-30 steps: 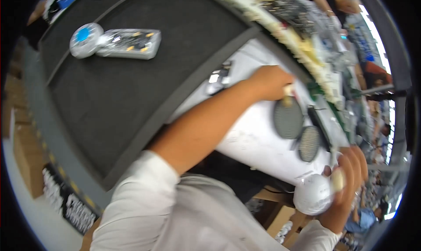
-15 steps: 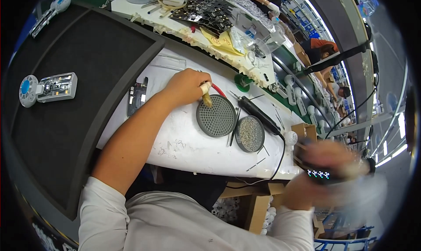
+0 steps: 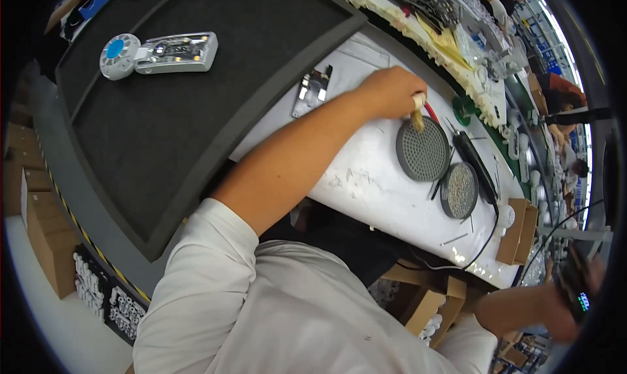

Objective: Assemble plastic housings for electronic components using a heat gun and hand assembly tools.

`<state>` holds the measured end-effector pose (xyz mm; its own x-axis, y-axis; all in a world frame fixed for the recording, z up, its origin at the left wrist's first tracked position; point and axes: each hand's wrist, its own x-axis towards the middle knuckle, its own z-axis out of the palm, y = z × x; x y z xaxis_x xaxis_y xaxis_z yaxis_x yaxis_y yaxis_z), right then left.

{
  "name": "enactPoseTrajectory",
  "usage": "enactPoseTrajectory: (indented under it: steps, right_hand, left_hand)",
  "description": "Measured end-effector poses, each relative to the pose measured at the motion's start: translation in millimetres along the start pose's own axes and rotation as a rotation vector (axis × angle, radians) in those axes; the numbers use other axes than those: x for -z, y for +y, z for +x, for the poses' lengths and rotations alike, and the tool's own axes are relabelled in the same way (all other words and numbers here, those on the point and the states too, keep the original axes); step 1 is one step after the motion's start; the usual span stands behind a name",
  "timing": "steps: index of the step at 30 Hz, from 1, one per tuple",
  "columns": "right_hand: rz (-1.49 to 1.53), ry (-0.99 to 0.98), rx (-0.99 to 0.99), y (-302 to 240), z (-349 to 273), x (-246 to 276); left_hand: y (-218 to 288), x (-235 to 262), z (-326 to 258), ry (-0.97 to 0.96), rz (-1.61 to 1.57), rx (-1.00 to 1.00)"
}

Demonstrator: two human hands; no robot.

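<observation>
— Where are the hands?

— The left hand (image 3: pixel 390 92) is out over the white work surface (image 3: pixel 366 178), fingers curled around a small brush (image 3: pixel 417 113) with a pale handle. Its bristles touch the upper rim of a round grey perforated disc (image 3: pixel 423 149). The right hand (image 3: pixel 567 296) is far off at the lower right edge, blurred, closed around a dark device (image 3: pixel 577 289) with a small lit display.

— What sits next to that disc?

— A second, smaller round disc (image 3: pixel 458 190), lighter and speckled, just beside it to the lower right. A black tool with a cable (image 3: pixel 477 171) lies along both, and a green round thing (image 3: pixel 462 108) sits just above.

— Any boxes or labels?

— Brown cardboard boxes (image 3: pixel 516 233) stand at the bench's right end, more cardboard boxes (image 3: pixel 424 309) underneath, and another stack (image 3: pixel 39 230) at far left. Black signs with white lettering (image 3: pixel 104 296) hang below the conveyor edge, which carries a yellow-black striped strip (image 3: pixel 78 227).

— And on the dark mat?

— On the dark mat (image 3: pixel 170 126), well apart from the hands, lies a white round part with a blue centre (image 3: pixel 117 47) touching a clear rectangular case (image 3: pixel 176 51).
</observation>
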<state>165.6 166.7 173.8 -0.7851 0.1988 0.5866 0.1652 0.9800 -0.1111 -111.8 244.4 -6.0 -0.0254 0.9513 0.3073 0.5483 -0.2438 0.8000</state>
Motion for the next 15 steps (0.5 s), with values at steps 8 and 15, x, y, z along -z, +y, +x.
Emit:
enactPoseTrajectory:
  steps: [8,15]
  right_hand:
    - [0.245,-0.013,-0.473,46.3,-4.0,-37.7]
    - [1.314,0.443,-0.63,91.8,19.4,-137.6]
  left_hand:
    - [9.0,17.2,4.7,0.08,-0.098,-0.211]
    - [43.3,0.5,-20.0,-0.308,-0.595,-0.223]
